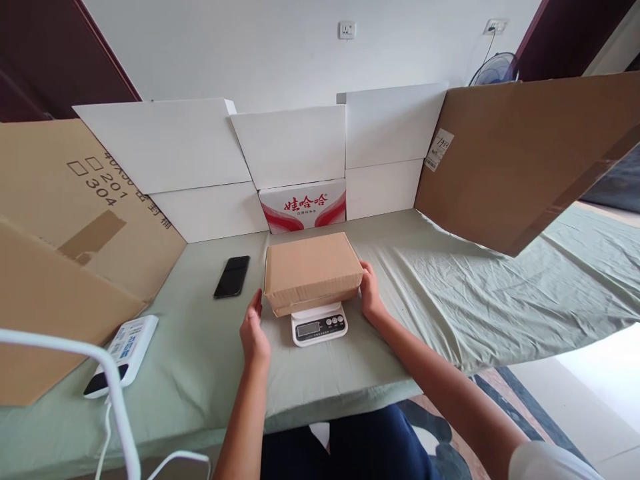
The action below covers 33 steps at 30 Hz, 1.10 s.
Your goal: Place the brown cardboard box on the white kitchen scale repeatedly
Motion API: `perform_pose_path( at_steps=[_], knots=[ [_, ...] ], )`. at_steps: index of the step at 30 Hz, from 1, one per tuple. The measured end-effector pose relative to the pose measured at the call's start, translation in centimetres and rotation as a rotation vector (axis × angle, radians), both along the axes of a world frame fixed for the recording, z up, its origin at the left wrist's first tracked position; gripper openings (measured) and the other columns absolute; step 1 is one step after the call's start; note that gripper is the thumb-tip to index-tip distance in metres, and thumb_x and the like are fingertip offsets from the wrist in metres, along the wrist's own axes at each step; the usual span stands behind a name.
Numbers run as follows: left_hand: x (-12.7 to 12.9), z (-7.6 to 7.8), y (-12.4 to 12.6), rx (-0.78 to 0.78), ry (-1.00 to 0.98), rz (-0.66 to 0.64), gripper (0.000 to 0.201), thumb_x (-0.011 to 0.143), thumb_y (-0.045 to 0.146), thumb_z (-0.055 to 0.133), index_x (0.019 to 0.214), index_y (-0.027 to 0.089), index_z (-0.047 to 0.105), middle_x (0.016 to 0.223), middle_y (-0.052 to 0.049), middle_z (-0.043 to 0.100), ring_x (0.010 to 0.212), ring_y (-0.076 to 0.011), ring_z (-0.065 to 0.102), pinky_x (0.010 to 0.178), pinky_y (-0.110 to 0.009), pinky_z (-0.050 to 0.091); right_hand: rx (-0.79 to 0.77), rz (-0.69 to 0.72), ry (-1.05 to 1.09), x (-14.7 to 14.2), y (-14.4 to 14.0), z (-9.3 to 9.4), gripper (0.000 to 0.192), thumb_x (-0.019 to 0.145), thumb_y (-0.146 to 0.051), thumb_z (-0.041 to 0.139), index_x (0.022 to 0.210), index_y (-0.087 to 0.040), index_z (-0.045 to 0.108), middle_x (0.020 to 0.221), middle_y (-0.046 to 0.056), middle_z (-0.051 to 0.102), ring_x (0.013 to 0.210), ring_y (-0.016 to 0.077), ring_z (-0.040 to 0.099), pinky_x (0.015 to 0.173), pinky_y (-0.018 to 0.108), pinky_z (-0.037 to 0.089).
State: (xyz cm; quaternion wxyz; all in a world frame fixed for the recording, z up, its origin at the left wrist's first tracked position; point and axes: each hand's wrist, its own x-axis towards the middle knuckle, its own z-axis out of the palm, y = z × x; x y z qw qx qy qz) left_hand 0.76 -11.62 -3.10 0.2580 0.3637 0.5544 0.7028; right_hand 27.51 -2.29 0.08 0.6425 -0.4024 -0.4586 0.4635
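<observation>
A closed brown cardboard box [313, 267] rests on top of a small white digital scale [320, 325]. The scale's display and buttons face me, while its platform is mostly hidden under the box. My left hand [254, 333] is beside the box's left front corner, fingers stretched out, with a narrow gap between them and the cardboard. At the opposite side, my right hand [371, 290] touches the right front corner with its fingers bent against the edge. Some of the right fingers are hidden behind the box.
A black phone [232, 277] lies left of the box. Farther left are a white power strip [125, 353] and a curved white tube [117, 383]. White cartons [293, 143] and large brown cardboard panels [520, 153] enclose the green cloth [195, 360] at the back and sides.
</observation>
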Motion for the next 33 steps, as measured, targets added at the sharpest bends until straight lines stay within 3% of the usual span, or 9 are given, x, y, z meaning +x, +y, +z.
perform_pose_path(
  at_steps=[10,19,33],
  knots=[
    [-0.5,-0.7,0.5,0.021,0.009,0.003,0.087,0.093,0.079,0.045,0.144,0.013,0.066,0.154,-0.021,0.061,0.149,-0.0354,0.053,0.126,-0.048,0.039,-0.010,0.015,0.067,-0.1,1.5,-0.6,0.046,0.087,-0.065,0.054,0.106,-0.024,0.066,0.109,0.006,0.074,0.104,0.0265,0.066,0.088,0.037,0.050],
    [-0.6,-1.0,0.7,0.040,0.072,-0.032,0.076,0.098,0.073,0.043,0.139,0.014,0.071,0.146,-0.018,0.068,0.145,-0.0337,0.057,0.124,-0.046,0.041,-0.034,0.010,0.069,0.1,2.3,-1.5,0.047,0.088,-0.068,0.054,0.105,-0.026,0.066,0.105,0.006,0.075,0.098,0.0254,0.068,0.082,0.036,0.052],
    [-0.6,-1.1,0.9,-0.012,0.030,0.003,0.082,0.092,0.079,0.046,0.131,0.013,0.074,0.139,-0.021,0.071,0.141,-0.0373,0.060,0.120,-0.051,0.045,-0.020,0.020,0.061,-0.2,2.5,-0.7,0.050,0.086,-0.069,0.054,0.102,-0.024,0.069,0.100,0.005,0.075,0.098,0.0255,0.067,0.081,0.035,0.049]
  ],
)
